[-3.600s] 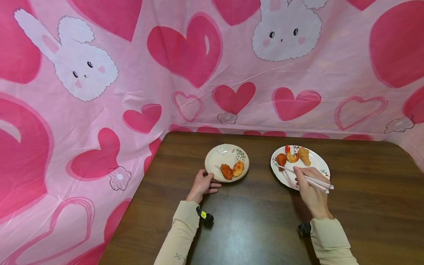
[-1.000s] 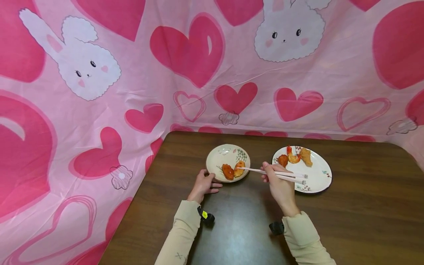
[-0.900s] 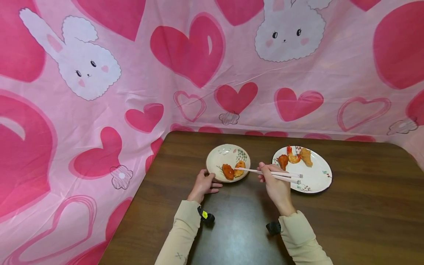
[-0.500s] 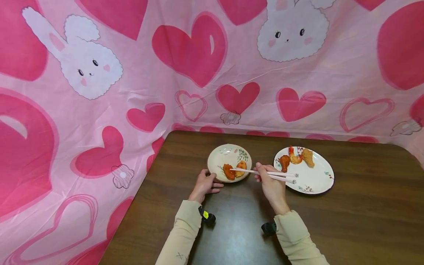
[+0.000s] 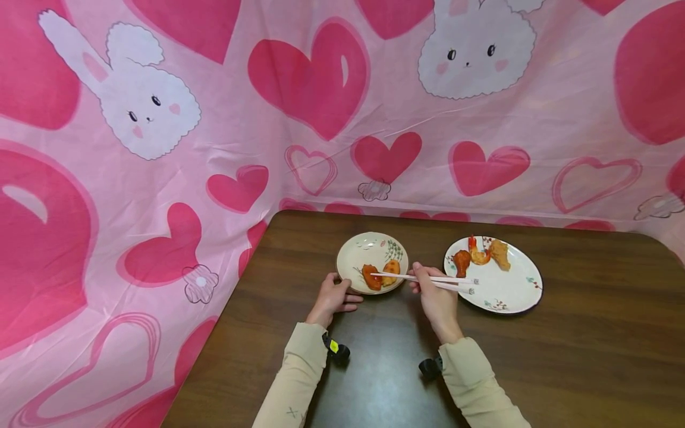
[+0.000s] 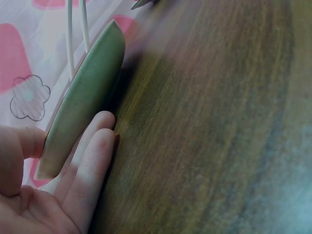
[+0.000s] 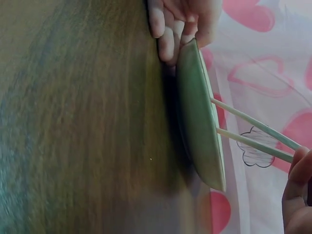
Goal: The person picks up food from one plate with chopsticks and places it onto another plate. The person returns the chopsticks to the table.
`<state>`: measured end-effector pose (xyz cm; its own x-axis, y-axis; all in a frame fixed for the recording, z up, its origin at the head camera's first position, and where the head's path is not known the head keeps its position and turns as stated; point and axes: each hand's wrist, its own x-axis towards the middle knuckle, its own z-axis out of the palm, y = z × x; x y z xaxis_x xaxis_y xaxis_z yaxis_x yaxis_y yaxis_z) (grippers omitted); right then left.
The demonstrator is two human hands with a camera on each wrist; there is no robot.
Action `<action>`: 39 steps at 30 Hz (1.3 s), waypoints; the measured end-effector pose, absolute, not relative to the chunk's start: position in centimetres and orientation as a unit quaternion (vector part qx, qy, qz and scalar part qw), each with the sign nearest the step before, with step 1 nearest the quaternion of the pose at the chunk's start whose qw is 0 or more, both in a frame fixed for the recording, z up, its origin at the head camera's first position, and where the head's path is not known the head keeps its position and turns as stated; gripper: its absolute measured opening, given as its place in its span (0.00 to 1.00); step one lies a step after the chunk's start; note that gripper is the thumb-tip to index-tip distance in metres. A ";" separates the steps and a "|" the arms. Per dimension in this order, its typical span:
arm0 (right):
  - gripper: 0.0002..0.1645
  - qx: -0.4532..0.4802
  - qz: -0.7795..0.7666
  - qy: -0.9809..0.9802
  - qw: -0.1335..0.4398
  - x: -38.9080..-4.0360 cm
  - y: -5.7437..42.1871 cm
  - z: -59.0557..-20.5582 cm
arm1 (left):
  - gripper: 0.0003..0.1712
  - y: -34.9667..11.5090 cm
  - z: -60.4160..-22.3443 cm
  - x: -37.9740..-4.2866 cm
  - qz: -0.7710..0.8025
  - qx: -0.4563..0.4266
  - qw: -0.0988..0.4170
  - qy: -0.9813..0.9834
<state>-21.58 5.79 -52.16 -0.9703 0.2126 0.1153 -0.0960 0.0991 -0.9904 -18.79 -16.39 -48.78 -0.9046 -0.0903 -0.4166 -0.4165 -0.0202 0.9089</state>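
My left hand (image 5: 332, 299) pinches the near left rim of a small cream plate (image 5: 355, 252), thumb on the rim and fingers beneath. In the left wrist view the plate (image 6: 87, 97) shows edge-on, tilted in that view. Two food pieces lie on it: a glossy reddish-brown piece (image 5: 370, 278) and a yellow-orange piece with browned spots (image 5: 392, 267). My right hand (image 5: 439, 306) holds a pair of pale chopsticks (image 5: 401, 276), whose tips reach over both pieces. In the right wrist view the chopsticks (image 7: 258, 144) pass over the plate's rim, which hides their tips.
To the right stands a larger white oval plate (image 5: 516, 291) with a dark rim. On its far side lie a reddish drumstick-shaped piece (image 5: 461, 261), a shrimp (image 5: 478, 255) and a golden fried piece (image 5: 500, 254). Pink heart-and-rabbit cloth (image 5: 332, 166) hangs behind the brown table (image 5: 588, 333).
My right hand has carried the chopsticks left, from the drumstick-shaped piece on the oval plate to the pieces on the small plate. My left hand keeps its place at the rim.
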 end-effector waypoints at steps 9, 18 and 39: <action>0.25 -0.077 0.687 -0.714 0.108 -22.7 4.8 -53.7 | 0.24 -16.0 -46.5 -17.8 0.686 -0.168 0.122 0.697; 0.22 -0.042 0.684 -0.719 0.116 -22.5 4.4 -53.4 | 0.25 -15.7 -45.4 -17.2 0.684 -0.170 0.117 0.700; 0.12 -0.018 0.656 -0.748 0.093 -17.0 3.1 -43.0 | 0.25 -16.2 -48.0 -18.4 0.687 -0.182 0.120 0.693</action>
<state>-17.05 3.06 -43.04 -0.9821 0.1492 0.1150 -0.0946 0.1375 -0.9860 -18.44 -16.21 -47.96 -0.9049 -0.0884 -0.4164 -0.4171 -0.0109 0.9088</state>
